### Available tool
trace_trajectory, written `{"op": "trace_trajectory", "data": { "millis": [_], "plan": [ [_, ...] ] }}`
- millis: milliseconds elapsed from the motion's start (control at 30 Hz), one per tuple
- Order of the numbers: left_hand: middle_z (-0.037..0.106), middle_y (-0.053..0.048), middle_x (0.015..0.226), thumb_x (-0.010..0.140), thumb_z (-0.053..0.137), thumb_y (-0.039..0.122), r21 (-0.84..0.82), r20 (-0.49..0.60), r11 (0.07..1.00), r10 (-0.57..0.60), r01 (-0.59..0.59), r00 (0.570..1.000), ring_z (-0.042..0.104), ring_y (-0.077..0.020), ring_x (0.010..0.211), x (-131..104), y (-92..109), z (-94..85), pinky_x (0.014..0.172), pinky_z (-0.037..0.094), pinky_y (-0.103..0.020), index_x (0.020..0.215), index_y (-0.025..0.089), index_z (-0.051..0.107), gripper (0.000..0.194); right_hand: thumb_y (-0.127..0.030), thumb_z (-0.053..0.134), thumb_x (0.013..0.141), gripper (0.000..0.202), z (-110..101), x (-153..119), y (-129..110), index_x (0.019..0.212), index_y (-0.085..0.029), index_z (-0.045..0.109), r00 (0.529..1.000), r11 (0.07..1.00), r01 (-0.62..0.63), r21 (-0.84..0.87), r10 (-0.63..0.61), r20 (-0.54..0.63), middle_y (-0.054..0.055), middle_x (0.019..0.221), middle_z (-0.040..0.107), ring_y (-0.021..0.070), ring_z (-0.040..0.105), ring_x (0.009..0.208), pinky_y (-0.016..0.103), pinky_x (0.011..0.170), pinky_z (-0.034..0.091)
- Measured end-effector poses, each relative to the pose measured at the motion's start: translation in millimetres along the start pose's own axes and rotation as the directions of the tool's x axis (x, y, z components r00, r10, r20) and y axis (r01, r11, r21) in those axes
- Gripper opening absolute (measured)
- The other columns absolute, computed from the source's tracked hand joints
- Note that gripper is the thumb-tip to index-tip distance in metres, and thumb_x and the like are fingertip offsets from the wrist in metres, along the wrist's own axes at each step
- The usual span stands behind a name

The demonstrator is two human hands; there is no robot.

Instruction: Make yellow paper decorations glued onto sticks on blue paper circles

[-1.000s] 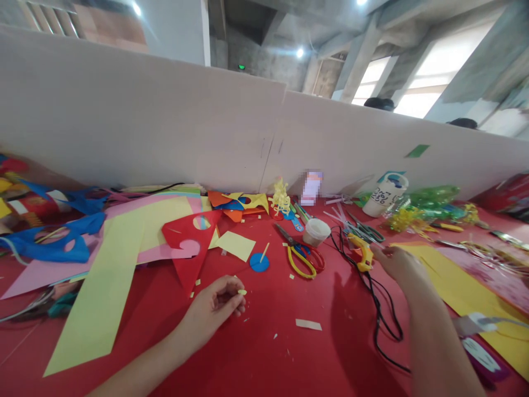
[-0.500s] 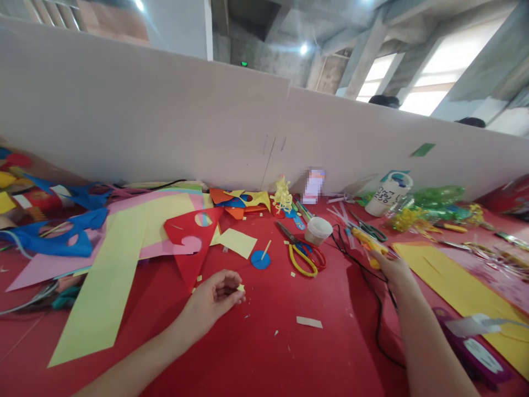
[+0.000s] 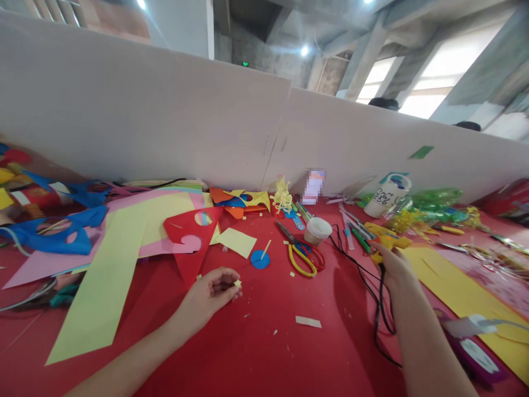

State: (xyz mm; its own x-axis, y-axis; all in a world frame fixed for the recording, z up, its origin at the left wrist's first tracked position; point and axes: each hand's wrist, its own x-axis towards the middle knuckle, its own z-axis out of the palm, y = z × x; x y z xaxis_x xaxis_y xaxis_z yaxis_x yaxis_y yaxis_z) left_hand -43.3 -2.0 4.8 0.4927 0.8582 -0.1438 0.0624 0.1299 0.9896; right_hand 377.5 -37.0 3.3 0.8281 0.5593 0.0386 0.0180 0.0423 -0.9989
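Observation:
Between the thumb and fingers of my left hand (image 3: 217, 289) is a tiny pale yellow paper star (image 3: 237, 283). My right hand (image 3: 392, 267) is wrapped round the handle of a yellow hot glue gun (image 3: 386, 237), held over the table's right side with its black cord (image 3: 378, 300) hanging below. Ahead of my left hand lies a blue paper disc (image 3: 260, 259) with a thin pale stick on it. Scissors (image 3: 303, 256) with yellow and red handles rest between my hands, beside a small white cup (image 3: 317, 230).
Coloured paper sheets (image 3: 97, 281) and a red cut-out (image 3: 194, 237) cover the left side. A yellow sheet (image 3: 463, 298) and a purple device (image 3: 479, 353) lie at right. A white bucket (image 3: 386, 196) stands near the white partition (image 3: 165, 116).
My right hand has raised the glue gun from among the pens and turned it, lifting the cord. The left hand has shifted slightly, with the star showing more clearly.

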Motion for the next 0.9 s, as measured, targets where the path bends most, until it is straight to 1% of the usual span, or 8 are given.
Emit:
{"op": "trace_trajectory", "data": {
  "millis": [167,333,467,533,633,733,833,900],
  "plan": [
    [0.063,-0.001,0.079,0.069,0.064,0.031,-0.013,0.012,1.000,0.000,0.000,1.000,0.064,-0.0164,0.075,1,-2,-0.1,0.074,0.051,-0.033,0.086,0.018,0.057,0.022,-0.013,0.064,0.060,0.017,-8,-10,-7,0.066,-0.019,0.049,0.996,0.993,-0.061,-0.102,0.054,-0.067,-0.002,0.055,0.050,0.0085,0.045,0.042,0.019,0.034,0.035],
    [0.064,-0.001,0.077,0.071,0.062,0.031,0.009,0.015,1.000,0.003,-0.003,1.000,0.064,-0.0164,0.074,2,-2,-0.8,0.073,0.051,-0.032,0.087,0.017,0.057,0.021,-0.021,0.065,0.058,0.029,5,-20,-32,0.079,-0.022,0.044,0.996,0.999,0.051,-0.011,-0.052,-0.071,-0.001,0.069,0.056,0.0095,0.050,0.050,0.019,0.041,0.040],
    [0.065,-0.002,0.076,0.071,0.062,0.031,0.034,-0.032,0.999,0.017,-0.016,0.999,0.064,-0.0165,0.074,3,0,-1.7,0.073,0.052,-0.033,0.087,0.017,0.057,0.021,-0.030,0.071,0.054,0.037,28,-41,-55,0.078,-0.020,0.045,0.990,0.989,0.132,0.066,-0.135,0.039,-0.001,0.072,0.058,0.0049,0.042,0.045,0.018,0.041,0.037],
    [0.066,-0.002,0.077,0.069,0.063,0.030,0.051,-0.071,0.998,0.033,-0.029,0.997,0.064,-0.0171,0.076,3,1,-2.9,0.075,0.052,-0.033,0.087,0.018,0.057,0.022,-0.032,0.074,0.055,0.035,40,-58,-64,0.075,-0.018,0.047,0.962,0.984,0.147,0.100,-0.166,0.215,-0.003,0.066,0.055,0.0042,0.039,0.045,0.018,0.044,0.038],
    [0.066,-0.002,0.080,0.068,0.062,0.029,0.078,-0.108,0.996,0.053,-0.045,0.993,0.065,-0.0176,0.078,5,1,-5.5,0.078,0.052,-0.035,0.087,0.018,0.058,0.022,-0.038,0.068,0.067,0.030,57,-90,-72,0.078,-0.016,0.052,0.832,0.991,0.133,-0.008,-0.107,0.545,-0.007,0.052,0.043,0.0058,0.037,0.046,0.018,0.043,0.034],
    [0.068,-0.003,0.083,0.069,0.062,0.032,0.089,-0.139,0.995,0.050,-0.038,0.989,0.065,-0.0187,0.080,5,0,-7.3,0.080,0.051,-0.035,0.088,0.018,0.059,0.024,-0.044,0.061,0.073,0.035,73,-122,-71,0.089,-0.013,0.057,0.595,0.944,0.175,-0.281,0.127,0.794,-0.005,0.054,0.045,0.0063,0.037,0.045,0.019,0.042,0.032],
    [0.069,-0.003,0.086,0.067,0.064,0.033,0.113,-0.168,0.993,0.033,-0.014,0.985,0.065,-0.0198,0.083,6,-1,-7.5,0.082,0.052,-0.036,0.088,0.019,0.061,0.025,-0.048,0.057,0.075,0.037,87,-148,-66,0.094,-0.016,0.057,0.408,0.877,0.300,-0.374,0.237,0.882,-0.002,0.065,0.050,0.0080,0.043,0.051,0.020,0.045,0.037],
    [0.070,-0.002,0.086,0.066,0.065,0.033,0.121,-0.174,0.993,0.024,-0.003,0.984,0.065,-0.0201,0.084,6,-1,-7.0,0.082,0.052,-0.036,0.088,0.020,0.062,0.026,-0.049,0.054,0.078,0.035,93,-160,-64,0.091,-0.016,0.055,0.356,0.831,0.373,-0.414,0.284,0.890,-0.002,0.066,0.051,0.0094,0.046,0.053,0.021,0.047,0.037]
  ]
}}
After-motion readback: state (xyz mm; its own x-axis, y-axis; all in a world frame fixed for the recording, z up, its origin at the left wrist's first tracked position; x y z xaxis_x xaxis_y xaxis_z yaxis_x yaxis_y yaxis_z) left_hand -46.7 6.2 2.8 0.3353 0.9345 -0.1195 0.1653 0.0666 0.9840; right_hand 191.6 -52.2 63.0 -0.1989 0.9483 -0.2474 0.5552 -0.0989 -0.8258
